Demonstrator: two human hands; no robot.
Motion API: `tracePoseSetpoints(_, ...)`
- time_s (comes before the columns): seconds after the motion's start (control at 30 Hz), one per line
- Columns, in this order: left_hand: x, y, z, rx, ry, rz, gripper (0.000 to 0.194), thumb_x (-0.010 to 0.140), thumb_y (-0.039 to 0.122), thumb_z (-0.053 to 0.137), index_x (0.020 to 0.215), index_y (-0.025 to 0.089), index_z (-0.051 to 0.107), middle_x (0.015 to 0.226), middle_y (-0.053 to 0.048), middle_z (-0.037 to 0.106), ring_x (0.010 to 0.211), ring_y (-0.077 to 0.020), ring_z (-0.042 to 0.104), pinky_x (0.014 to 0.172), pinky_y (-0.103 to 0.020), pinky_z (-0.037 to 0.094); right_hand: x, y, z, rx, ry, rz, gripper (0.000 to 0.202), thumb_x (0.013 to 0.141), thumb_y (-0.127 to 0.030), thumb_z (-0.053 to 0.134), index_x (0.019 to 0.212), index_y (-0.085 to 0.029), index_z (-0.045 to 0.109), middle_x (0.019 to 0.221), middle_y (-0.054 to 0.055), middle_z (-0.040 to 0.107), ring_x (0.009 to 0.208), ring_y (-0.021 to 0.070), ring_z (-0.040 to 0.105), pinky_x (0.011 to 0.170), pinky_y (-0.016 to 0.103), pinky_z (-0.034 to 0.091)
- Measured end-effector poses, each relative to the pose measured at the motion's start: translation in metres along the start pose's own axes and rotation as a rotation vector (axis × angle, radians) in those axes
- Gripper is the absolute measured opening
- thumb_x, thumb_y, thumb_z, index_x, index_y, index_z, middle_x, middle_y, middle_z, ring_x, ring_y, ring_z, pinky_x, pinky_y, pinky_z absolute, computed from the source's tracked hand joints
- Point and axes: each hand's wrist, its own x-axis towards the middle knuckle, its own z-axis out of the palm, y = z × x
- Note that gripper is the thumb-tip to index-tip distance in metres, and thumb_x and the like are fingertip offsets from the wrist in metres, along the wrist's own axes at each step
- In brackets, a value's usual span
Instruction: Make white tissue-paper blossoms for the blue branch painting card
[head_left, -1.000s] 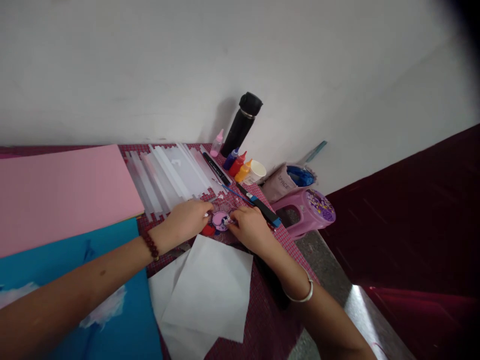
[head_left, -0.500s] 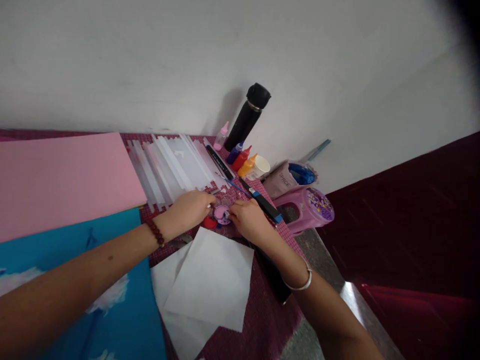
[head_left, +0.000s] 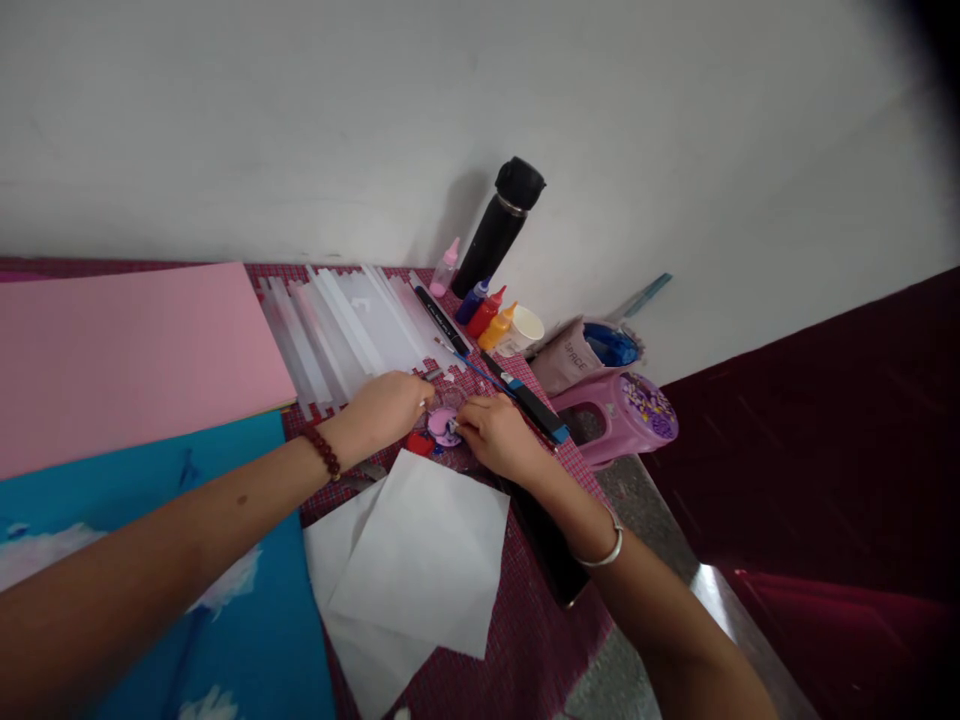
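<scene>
A small palette with lilac paint (head_left: 444, 424) lies on the checked tablecloth, with red paint (head_left: 420, 442) and a little blue beside it. On the left of it my left hand (head_left: 394, 408) is closed in a pinch, a tiny white bit showing at the fingertips. My right hand (head_left: 496, 432) reaches in from the right, its fingers pinched around something small and pale that touches the lilac paint. Too little of that thing shows to name it. White paper sheets (head_left: 427, 550) lie just below both hands, and a blue-handled paintbrush (head_left: 480, 367) lies above them.
A blue painting with white clouds (head_left: 292, 580) and pink paper (head_left: 135, 360) lie left. Clear strips (head_left: 352, 320), a black marker (head_left: 442, 320), paint bottles (head_left: 491, 315), a black flask (head_left: 495, 235), a paper cup (head_left: 523, 330) and a box cutter (head_left: 536, 405) stand or lie behind. A pink stool (head_left: 622, 425) is right.
The view has shifted slightly. Both hands stay pinched beside the lilac paint, with only small movement of the fingers.
</scene>
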Motion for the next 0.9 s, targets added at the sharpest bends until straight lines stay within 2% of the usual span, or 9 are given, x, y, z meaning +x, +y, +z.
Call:
tracePoseSetpoints(0.1, 0.000, 0.000, 0.000, -0.001, -0.003, -0.001, 0.026, 0.081, 0.015, 0.043, 0.076, 0.018, 0.068, 0.078, -0.009, 0.071, 0.074, -0.0224, 0.065, 0.064, -0.031, 0.043, 0.001, -0.002, 0.001, 0.119, -0.028, 0.093, 0.014, 0.086, -0.014, 0.056, 0.072, -0.015, 0.061, 0.074, 0.002, 0.061, 0.072, 0.0133, 0.054, 0.071, 0.026, 0.036)
tracePoseSetpoints(0.27, 0.000, 0.000, -0.002, -0.011, -0.022, 0.009, 0.025, 0.081, 0.015, 0.045, 0.077, 0.019, 0.069, 0.076, -0.007, 0.070, 0.071, -0.0199, 0.064, 0.064, -0.029, 0.042, 0.005, 0.011, -0.002, 0.395, -0.147, 0.042, 0.012, 0.085, -0.014, 0.058, 0.075, -0.015, 0.064, 0.076, 0.001, 0.063, 0.075, 0.0121, 0.055, 0.074, 0.024, 0.040)
tracePoseSetpoints(0.37, 0.000, 0.000, -0.003, -0.014, -0.033, 0.020, 0.024, 0.081, 0.016, 0.046, 0.077, 0.020, 0.069, 0.076, -0.007, 0.070, 0.073, -0.0199, 0.064, 0.065, -0.029, 0.042, 0.005, 0.020, -0.001, 0.616, -0.171, 0.041, 0.012, 0.085, -0.020, 0.059, 0.075, -0.014, 0.065, 0.074, 0.000, 0.060, 0.072, 0.0118, 0.054, 0.072, 0.025, 0.042)
tracePoseSetpoints(0.47, -0.001, 0.000, -0.003, -0.008, -0.038, 0.027, 0.025, 0.082, 0.016, 0.045, 0.077, 0.020, 0.070, 0.076, -0.007, 0.070, 0.073, -0.0211, 0.064, 0.065, -0.030, 0.043, 0.002, 0.030, 0.000, 0.901, -0.146, 0.116, 0.021, 0.082, -0.033, 0.063, 0.075, -0.014, 0.064, 0.071, 0.000, 0.059, 0.068, 0.0115, 0.053, 0.068, 0.025, 0.043)
tracePoseSetpoints(0.57, -0.001, 0.000, -0.002, 0.004, -0.042, 0.040, 0.027, 0.083, 0.016, 0.043, 0.077, 0.020, 0.069, 0.077, -0.008, 0.070, 0.073, -0.0218, 0.064, 0.066, -0.031, 0.043, -0.003, 0.037, 0.000, 1.132, -0.109, 0.233, 0.032, 0.073, -0.046, 0.071, 0.075, -0.014, 0.064, 0.069, -0.001, 0.060, 0.064, 0.0109, 0.052, 0.067, 0.025, 0.042)
tracePoseSetpoints(0.77, -0.001, 0.000, -0.002, -0.072, -0.043, 0.025, 0.023, 0.084, 0.021, 0.046, 0.086, 0.020, 0.069, 0.089, -0.007, 0.072, 0.084, -0.0225, 0.064, 0.074, -0.031, 0.044, -0.010, 0.039, 0.000, 1.342, -0.022, 0.378, 0.037, 0.062, -0.046, 0.080, 0.072, -0.014, 0.065, 0.067, -0.002, 0.061, 0.063, 0.0094, 0.051, 0.067, 0.024, 0.040)
tracePoseSetpoints(0.9, -0.006, 0.007, -0.015, -0.321, 0.065, -0.080, 0.026, 0.087, 0.036, 0.046, 0.094, 0.018, 0.064, 0.092, -0.005, 0.069, 0.082, -0.0201, 0.063, 0.071, -0.030, 0.045, -0.013, 0.037, -0.003, 1.388, 0.021, 0.403, 0.035, 0.061, -0.044, 0.081, 0.071, -0.015, 0.065, 0.064, -0.003, 0.059, 0.061, 0.0089, 0.049, 0.065, 0.024, 0.039)
